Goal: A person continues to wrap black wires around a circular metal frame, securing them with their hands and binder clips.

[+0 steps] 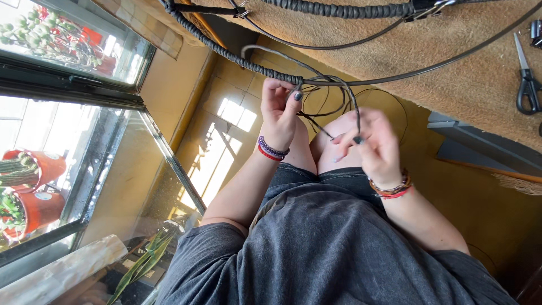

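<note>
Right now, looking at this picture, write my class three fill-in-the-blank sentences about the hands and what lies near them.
1. The left hand pinches the end of a braided ____ cord.
2. The right hand pulls thin loose ____ of it.
3. A pair of ____ with black handles lies on the tan mat.
Missing words: black; strands; scissors.

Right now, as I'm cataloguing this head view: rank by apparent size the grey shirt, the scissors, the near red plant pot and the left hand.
1. Grey shirt, clearly largest.
2. Red plant pot.
3. Left hand, though looking close to the pot; differing distance from the camera makes this pair unsure.
4. Scissors, smallest and partly cut off.
</note>
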